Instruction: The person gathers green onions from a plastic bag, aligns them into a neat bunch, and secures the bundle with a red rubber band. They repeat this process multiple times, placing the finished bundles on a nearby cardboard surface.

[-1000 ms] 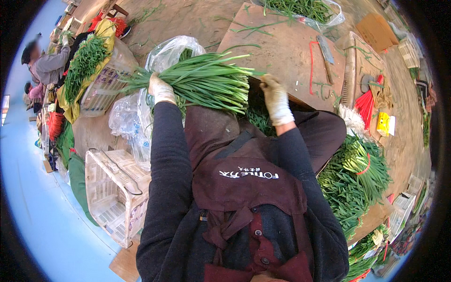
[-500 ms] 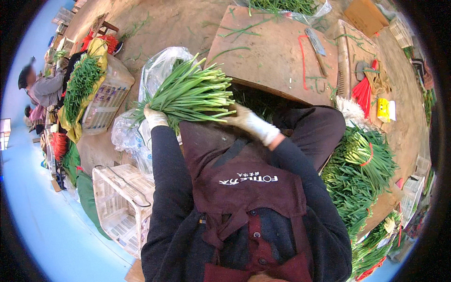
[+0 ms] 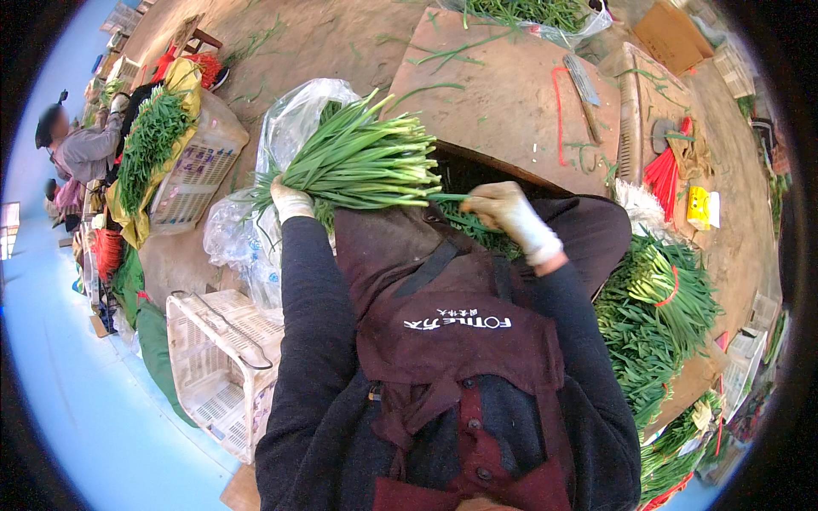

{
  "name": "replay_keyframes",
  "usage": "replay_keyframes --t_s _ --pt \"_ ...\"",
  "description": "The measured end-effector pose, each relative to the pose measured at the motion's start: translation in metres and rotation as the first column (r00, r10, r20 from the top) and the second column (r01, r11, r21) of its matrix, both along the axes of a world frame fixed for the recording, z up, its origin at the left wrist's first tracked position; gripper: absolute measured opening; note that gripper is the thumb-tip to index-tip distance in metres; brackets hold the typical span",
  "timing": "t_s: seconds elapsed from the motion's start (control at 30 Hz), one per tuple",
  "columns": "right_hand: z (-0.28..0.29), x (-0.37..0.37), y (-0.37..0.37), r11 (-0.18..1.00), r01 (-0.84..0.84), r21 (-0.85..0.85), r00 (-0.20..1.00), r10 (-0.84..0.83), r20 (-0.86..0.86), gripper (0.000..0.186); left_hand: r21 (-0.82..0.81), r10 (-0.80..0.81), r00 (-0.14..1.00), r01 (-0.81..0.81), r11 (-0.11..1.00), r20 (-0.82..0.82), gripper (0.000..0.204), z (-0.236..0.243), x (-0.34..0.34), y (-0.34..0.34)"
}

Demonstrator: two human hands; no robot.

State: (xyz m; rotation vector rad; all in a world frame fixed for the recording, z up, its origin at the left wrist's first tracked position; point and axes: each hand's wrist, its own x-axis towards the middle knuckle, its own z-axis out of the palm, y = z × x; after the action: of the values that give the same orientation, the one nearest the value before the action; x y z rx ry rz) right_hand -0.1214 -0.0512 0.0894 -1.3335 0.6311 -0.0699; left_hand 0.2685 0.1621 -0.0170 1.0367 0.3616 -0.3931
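Note:
A thick bunch of long green chive-like stalks [image 3: 366, 162] lies above my lap, its cut ends pointing right. My left hand [image 3: 292, 200], in a pale glove, is closed round its leafy left end. To the right of the cut ends, my right hand [image 3: 498, 207], also gloved, is closed with its fingers pinched on a single green stalk [image 3: 449, 198]. That stalk sticks out of the bunch's lower edge. Under my right hand, more loose greens [image 3: 477, 228] show in the dark gap by the board.
A wooden board [image 3: 503, 94] ahead bears a cleaver [image 3: 582, 95]. Clear plastic bags [image 3: 285, 128] lie beyond my left hand, with a white crate [image 3: 217, 358] nearer. Tied bunches of greens [image 3: 656, 298] pile at right, near red ties [image 3: 662, 177]. A co-worker [image 3: 81, 149] sits far left.
My right hand has moved right, away from the bunch's cut ends, drawing a stalk out. The bunch, still in my left hand, has shifted slightly right in view.

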Motion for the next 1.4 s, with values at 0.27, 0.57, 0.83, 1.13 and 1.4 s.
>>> replay_keyframes --t_s 0.27,0.57,0.83,1.13,1.4 --pt "-0.021 -0.028 -0.029 0.180 -0.115 -0.977 0.972 -0.184 -0.149 0.049 -0.045 -0.098 0.985 0.106 0.993 0.145 0.031 0.003 0.009 0.030" --pt "-0.024 0.080 0.035 0.317 -0.054 -0.947 0.968 0.248 0.028 0.005 -0.293 -0.168 0.956 0.236 0.926 0.240 0.015 0.030 0.016 0.041" --pt "-0.036 0.076 -0.022 0.319 0.225 -0.921 0.965 0.056 0.255 0.043 -0.432 -0.221 0.951 0.297 0.852 0.217 0.021 0.051 0.019 0.033" --pt "-0.025 0.100 0.010 0.877 -0.125 -0.463 0.940 0.253 0.227 0.030 -0.410 -0.246 0.923 0.355 0.840 0.295 0.023 0.066 0.010 0.034" --pt "-0.037 0.079 0.011 0.553 -0.145 -0.821 0.948 0.316 0.046 0.024 -0.589 -0.294 0.870 0.486 0.646 0.396 0.024 0.092 -0.009 0.015"
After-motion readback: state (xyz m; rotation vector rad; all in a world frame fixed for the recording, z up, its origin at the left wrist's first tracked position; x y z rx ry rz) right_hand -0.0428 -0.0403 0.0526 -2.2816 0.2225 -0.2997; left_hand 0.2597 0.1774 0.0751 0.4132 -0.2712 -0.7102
